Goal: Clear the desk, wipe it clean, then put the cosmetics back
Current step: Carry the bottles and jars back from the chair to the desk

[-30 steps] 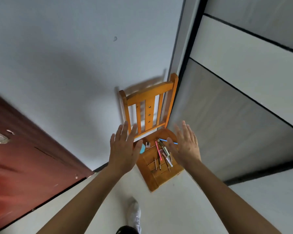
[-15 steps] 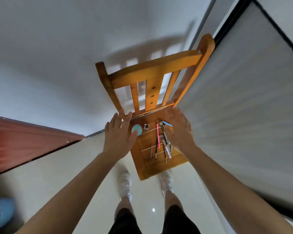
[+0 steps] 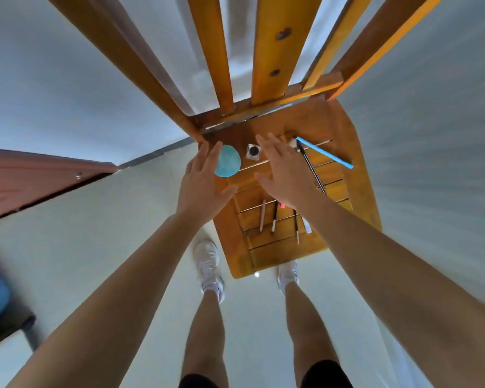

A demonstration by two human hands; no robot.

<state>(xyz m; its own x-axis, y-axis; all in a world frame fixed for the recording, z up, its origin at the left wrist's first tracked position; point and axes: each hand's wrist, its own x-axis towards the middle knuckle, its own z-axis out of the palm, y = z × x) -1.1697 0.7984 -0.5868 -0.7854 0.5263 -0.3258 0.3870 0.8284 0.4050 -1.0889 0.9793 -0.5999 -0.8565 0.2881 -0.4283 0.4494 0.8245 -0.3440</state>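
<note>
Wooden chair (image 3: 356,191): one
Blue round puff (image 3: 228,161): one
Small square jar (image 3: 253,151): one
Blue pencil (image 3: 325,153): one
Other slim pencils (image 3: 262,217): at least five
White shoes (image 3: 207,259): two

Soft daylight, motion blur, wide-angle stretch at edges.

both hands (image 3: 205,183) over chair seat (image 3: 345,130), open

Left grip (image 3: 202,186), right grip (image 3: 284,177), both splayed
</note>
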